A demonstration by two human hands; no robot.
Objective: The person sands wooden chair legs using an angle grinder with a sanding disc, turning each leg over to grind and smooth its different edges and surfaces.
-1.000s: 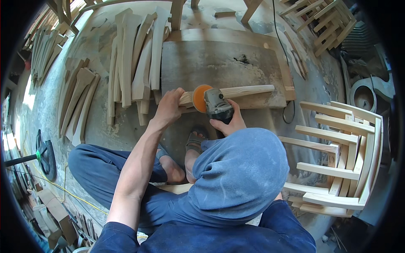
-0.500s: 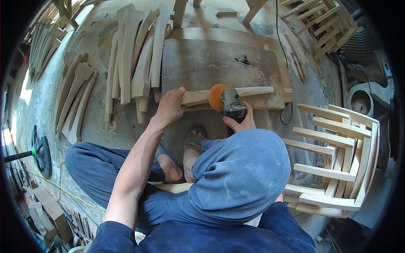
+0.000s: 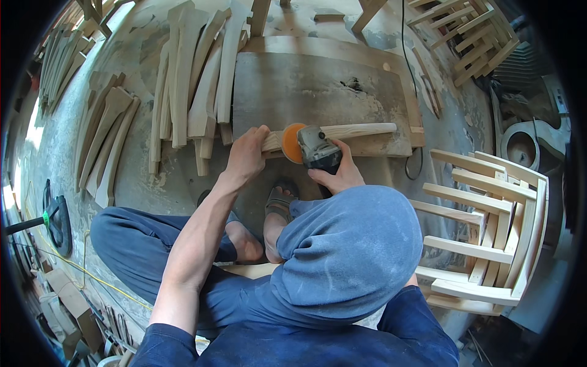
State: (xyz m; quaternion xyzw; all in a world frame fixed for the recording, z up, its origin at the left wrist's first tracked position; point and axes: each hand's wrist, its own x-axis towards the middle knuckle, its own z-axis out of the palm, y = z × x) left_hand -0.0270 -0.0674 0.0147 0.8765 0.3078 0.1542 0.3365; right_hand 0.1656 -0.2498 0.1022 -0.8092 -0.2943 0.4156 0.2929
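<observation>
A pale wooden chair leg (image 3: 358,129) lies crosswise along the near edge of a low wooden board (image 3: 293,79). My left hand (image 3: 247,153) is closed round its left end. In my right hand (image 3: 343,173) is an angle grinder (image 3: 319,150) with an orange sanding disc (image 3: 293,143). The disc meets the leg a little to the right of my left hand. Part of the leg is hidden behind the grinder, and my right fingers are partly covered by the tool.
Several shaped wooden legs (image 3: 202,79) lean left of the board, with another bunch (image 3: 110,134) farther left. Slatted wooden frames (image 3: 489,226) are stacked at my right. A black cable (image 3: 405,43) runs down the board's right side. My sandalled foot (image 3: 278,205) is close below the board.
The angle grinder and my right hand have moved left along the chair leg, nearer my left hand. My left hand keeps its hold on the leg's end.
</observation>
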